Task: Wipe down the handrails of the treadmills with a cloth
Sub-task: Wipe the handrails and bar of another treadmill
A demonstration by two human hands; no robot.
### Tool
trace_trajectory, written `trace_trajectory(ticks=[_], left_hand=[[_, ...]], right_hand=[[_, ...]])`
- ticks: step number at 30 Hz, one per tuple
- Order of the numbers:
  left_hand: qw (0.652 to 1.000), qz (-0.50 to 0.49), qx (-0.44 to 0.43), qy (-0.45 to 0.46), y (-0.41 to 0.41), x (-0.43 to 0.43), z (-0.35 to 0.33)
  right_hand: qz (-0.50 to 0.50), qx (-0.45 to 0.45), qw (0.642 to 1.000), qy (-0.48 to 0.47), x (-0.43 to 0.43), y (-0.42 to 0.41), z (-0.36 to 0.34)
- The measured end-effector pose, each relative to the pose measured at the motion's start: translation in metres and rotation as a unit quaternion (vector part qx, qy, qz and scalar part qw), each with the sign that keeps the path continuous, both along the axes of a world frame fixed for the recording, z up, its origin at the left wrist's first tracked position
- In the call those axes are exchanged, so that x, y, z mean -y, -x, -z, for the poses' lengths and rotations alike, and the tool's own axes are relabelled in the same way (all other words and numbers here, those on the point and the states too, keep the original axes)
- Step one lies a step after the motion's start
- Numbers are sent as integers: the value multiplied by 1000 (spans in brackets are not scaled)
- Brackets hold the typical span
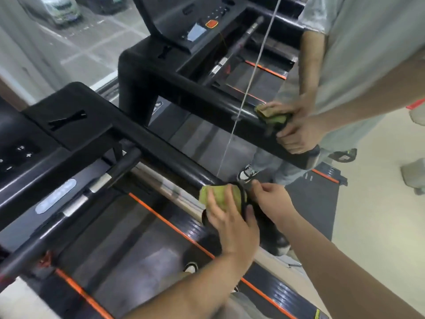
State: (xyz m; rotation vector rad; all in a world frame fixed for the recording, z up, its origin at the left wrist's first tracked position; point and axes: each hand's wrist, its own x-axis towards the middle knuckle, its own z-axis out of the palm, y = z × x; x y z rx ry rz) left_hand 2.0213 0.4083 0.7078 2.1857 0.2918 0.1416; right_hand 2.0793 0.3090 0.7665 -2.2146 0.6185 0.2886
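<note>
Pale floor [379, 226] beside a window [96, 56] showing parked cars [62, 8].

Plus and minus signs stand on the near console [20, 157]; the oval label [55, 196] is blurred.

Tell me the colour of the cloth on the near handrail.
The cloth is yellow-green; the head view shows it best.

Two black treadmills are stood side by side on a pale floor [379, 226], the near treadmill [128, 254] and the far treadmill [259, 77] each edged with orange stripes along a dark belt (both belts are glossy). A grey object [414, 173] is seen on the floor at the right edge, too cut off to be identified. A green cloth [218, 196] is draped over the end of the near treadmill's handrail [165, 155], and a white shoe [190, 267] is planted on that treadmill's belt.
</note>
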Motion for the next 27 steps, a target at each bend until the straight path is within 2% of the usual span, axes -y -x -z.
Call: trace_trajectory(ticks=[2, 3, 5, 8, 11, 13, 15, 20, 22, 24, 26, 27], left_hand=[[979, 135, -1, -152, 10, 7, 3], [973, 154, -3, -175, -1, -2, 4], [976, 156, 19, -148, -28, -34, 5], [988, 72, 43, -129, -79, -93, 0], [990, -21, -51, -132, -126, -126, -18], [983, -27, -60, -170, -127, -111, -21], [982, 2, -25, -185, -99, -75, -17], [983, 101, 33, -152, 9, 32, -5], [970, 172, 60, -159, 46, 66, -4], [941, 279, 91, -170, 80, 92, 0], [921, 372, 31, -110, 124, 116, 13], [926, 375, -19, -51, 148, 123, 18]], right_hand=[[58, -2, 997, -59, 2, -2, 0], [85, -5, 992, -92, 3, -3, -1], [107, -4, 986, -126, 7, -2, 0], [94, 14, 990, -104, 13, 7, 1], [80, 34, 991, -104, 22, 25, 2], [84, 46, 991, -97, 32, 38, 0], [86, 62, 990, -91, 46, 52, -2], [77, 73, 988, -110, 90, 98, -9], [85, 74, 986, -121, 107, 116, -9], [101, 77, 987, -102, 123, 132, -8], [111, 89, 987, -76, 138, 150, -8], [120, 92, 986, -75, 147, 159, -9]])
